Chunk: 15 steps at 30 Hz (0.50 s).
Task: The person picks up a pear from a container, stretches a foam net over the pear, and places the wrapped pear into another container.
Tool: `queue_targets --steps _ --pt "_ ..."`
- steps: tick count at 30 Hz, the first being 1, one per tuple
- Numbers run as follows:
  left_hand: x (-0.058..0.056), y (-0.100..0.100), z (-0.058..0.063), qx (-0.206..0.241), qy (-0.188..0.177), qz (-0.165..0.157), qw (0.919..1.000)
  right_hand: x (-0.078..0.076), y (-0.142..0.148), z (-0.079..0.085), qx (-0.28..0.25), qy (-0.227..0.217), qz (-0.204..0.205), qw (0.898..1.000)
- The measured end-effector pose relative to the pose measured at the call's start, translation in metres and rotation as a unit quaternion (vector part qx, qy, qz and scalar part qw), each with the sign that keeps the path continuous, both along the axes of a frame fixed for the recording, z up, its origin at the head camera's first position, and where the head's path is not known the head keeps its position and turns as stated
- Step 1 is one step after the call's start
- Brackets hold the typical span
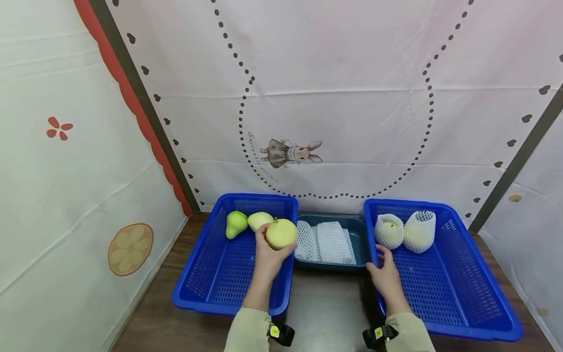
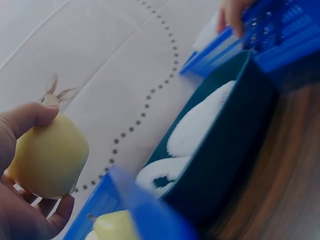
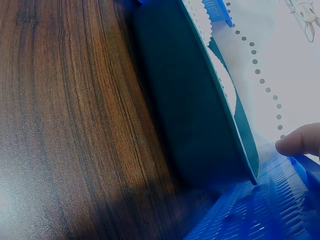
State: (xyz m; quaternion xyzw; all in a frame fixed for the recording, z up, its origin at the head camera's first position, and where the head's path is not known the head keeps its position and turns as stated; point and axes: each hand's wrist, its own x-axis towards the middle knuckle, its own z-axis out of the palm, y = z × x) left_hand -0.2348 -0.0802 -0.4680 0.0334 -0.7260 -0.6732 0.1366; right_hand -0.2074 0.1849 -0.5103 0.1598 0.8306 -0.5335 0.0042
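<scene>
My left hand (image 1: 269, 254) grips a round yellow-green fruit (image 1: 281, 233) by its sides, raised over the right edge of the left blue basket (image 1: 237, 278). In the left wrist view the thumb lies across the top of the fruit (image 2: 50, 155) with fingers beneath. A green pear (image 1: 236, 224) and another yellow-green fruit (image 1: 259, 220) lie at that basket's far end. My right hand (image 1: 388, 278) is at the left rim of the right blue basket (image 1: 444, 288), its fingers loosely bent, holding nothing. Two fruits in white foam nets (image 1: 389, 231) lie near it.
Between the baskets stands a dark teal bin (image 1: 330, 267) with several white foam nets (image 1: 333, 242) inside. The table (image 3: 75, 120) is brown wood. A printed cloth (image 1: 343, 122) hangs behind and along both sides.
</scene>
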Motion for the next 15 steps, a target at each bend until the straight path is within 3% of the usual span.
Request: queue_targets --steps 15 --pt "0.019 0.061 -0.016 -0.052 -0.002 -0.102 0.9935 -0.001 0.002 -0.004 0.015 0.011 0.001 1.000"
